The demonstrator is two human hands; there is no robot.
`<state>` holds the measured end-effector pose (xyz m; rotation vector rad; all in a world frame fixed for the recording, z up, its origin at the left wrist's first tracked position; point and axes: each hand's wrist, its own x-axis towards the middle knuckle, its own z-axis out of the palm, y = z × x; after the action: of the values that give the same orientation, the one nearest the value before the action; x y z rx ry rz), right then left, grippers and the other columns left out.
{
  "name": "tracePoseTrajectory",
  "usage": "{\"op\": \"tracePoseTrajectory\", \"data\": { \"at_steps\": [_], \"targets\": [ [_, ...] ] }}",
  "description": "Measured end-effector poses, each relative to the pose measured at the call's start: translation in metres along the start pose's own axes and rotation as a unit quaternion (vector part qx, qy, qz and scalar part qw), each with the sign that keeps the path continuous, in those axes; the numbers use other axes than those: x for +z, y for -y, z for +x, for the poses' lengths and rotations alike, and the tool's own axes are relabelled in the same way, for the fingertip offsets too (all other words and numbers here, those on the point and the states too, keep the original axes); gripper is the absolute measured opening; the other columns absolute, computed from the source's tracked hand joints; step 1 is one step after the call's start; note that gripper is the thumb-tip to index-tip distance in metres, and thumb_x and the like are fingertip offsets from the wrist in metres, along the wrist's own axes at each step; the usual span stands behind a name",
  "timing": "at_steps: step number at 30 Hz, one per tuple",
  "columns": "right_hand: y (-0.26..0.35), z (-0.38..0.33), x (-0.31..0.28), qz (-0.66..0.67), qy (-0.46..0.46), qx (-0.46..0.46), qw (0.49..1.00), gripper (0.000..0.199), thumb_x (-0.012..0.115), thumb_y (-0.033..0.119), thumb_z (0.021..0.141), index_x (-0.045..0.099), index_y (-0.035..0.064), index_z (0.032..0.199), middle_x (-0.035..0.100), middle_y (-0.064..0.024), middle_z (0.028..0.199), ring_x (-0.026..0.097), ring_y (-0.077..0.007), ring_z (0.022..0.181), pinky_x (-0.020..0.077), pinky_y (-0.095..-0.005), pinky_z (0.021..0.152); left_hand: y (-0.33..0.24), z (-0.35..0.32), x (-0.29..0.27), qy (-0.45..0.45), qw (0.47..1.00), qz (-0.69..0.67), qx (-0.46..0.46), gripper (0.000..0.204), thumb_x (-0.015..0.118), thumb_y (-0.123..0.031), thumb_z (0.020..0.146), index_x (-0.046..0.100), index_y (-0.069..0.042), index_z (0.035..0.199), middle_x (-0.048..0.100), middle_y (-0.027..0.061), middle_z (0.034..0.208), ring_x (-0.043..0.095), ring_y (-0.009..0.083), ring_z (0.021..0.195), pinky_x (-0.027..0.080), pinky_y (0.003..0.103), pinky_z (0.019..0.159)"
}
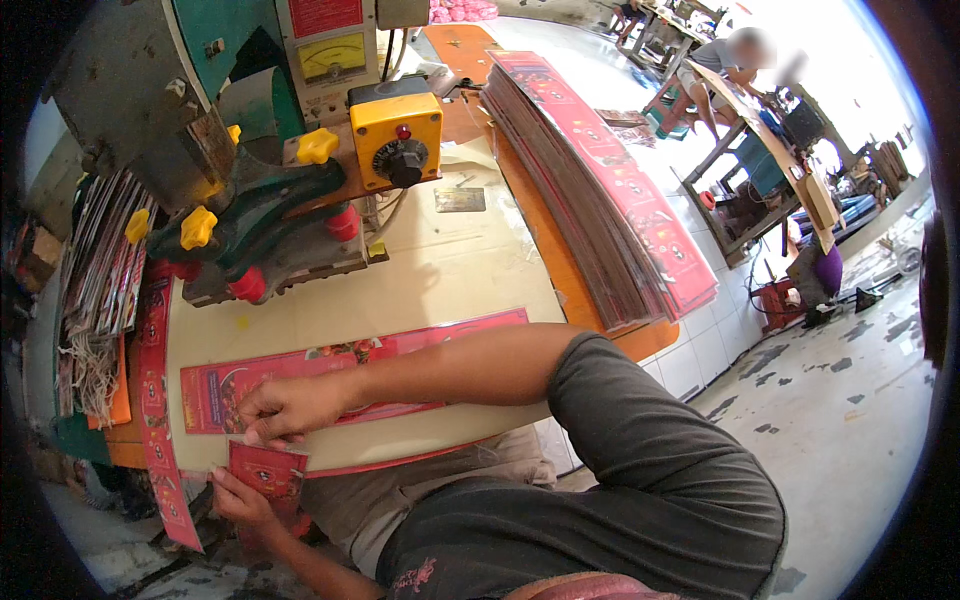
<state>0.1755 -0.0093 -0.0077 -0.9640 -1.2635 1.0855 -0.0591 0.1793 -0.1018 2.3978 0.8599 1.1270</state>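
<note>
The right hand (290, 408) is pressing flat, fingers spread, on the long red printed strip (350, 372) lying in front of the press machine (270, 200) — the left hand (240, 497) is pinching a small red card (268, 472) below it; squaring edges looks wise.

Strip (400, 350) on table (470, 270), machine (270, 190) behind (stack (610, 200) to the right)

Green press machine (250, 210) with yellow control box (397, 140); tall stack of red sheets (600, 190); tiled floor (840, 400)
</note>
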Motion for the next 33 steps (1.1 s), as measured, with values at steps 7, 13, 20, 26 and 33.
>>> {"op": "tracePoseTrajectory", "data": {
  "at_steps": [7, 13, 20, 26, 33],
  "targets": [
    [-0.005, 0.006, 0.0, -0.089, 0.026, -0.031, 0.995, 0.031, 0.062, 0.024, 0.105, 0.059, -0.0013, 0.087, 0.057, -0.008, 0.076, 0.06, -0.0194, 0.069, 0.0492, -0.0388, 0.064, 0.0, 0.01, -0.008, 0.055, 0.997, -0.009, 0.049, 0.048, 0.045, -0.029, 0.113, 0.068, 0.012, 0.104, 0.069, 0.0335, 0.089, 0.063, 0.0507, 0.079, 0.049, 0.053, 0.071],
    [-0.011, 0.01, 0.006, -0.187, -0.001, -0.118, 0.975, 0.033, 0.062, 0.027, 0.104, 0.058, -0.0036, 0.092, 0.059, -0.0162, 0.078, 0.062, -0.0346, 0.072, 0.0487, -0.0494, 0.071, -0.012, 0.017, -0.015, 0.083, 0.996, -0.009, 0.034, 0.044, 0.046, -0.022, 0.112, 0.065, 0.015, 0.095, 0.063, 0.0339, 0.081, 0.061, 0.0539, 0.075, 0.045, 0.054, 0.065],
    [0.025, -0.007, 0.047, -0.433, -0.076, 0.011, 0.898, 0.026, 0.062, 0.023, 0.101, 0.054, -0.0007, 0.105, 0.066, -0.0235, 0.085, 0.068, -0.0464, 0.085, 0.0512, -0.0559, 0.07, 0.011, 0.015, -0.01, 0.054, 0.995, -0.07, 0.043, 0.047, 0.047, -0.026, 0.113, 0.061, 0.013, 0.091, 0.061, 0.0275, 0.074, 0.052, 0.036, 0.062, 0.043, 0.049, 0.062],
    [0.03, -0.015, 0.056, -0.401, -0.055, -0.297, 0.865, 0.024, 0.062, 0.022, 0.095, 0.051, 0.0011, 0.094, 0.062, -0.0181, 0.08, 0.066, -0.0407, 0.075, 0.0524, -0.0503, 0.064, 0.006, 0.008, -0.002, -0.073, 0.973, -0.205, -0.084, 0.057, 0.045, -0.036, 0.114, 0.056, 0.009, 0.08, 0.059, 0.0134, 0.069, 0.048, 0.0179, 0.067, 0.041, 0.044, 0.061],
    [0.037, -0.01, 0.055, -0.364, -0.067, -0.379, 0.848, 0.028, 0.067, 0.023, 0.096, 0.05, 0.0022, 0.087, 0.059, -0.0157, 0.077, 0.064, -0.039, 0.072, 0.05, -0.0489, 0.06, 0.043, -0.005, -0.021, -0.081, 0.968, -0.203, -0.125, 0.054, 0.044, -0.035, 0.114, 0.058, 0.01, 0.087, 0.062, 0.0135, 0.077, 0.052, 0.0199, 0.073, 0.044, 0.043, 0.067]
  ]
}}
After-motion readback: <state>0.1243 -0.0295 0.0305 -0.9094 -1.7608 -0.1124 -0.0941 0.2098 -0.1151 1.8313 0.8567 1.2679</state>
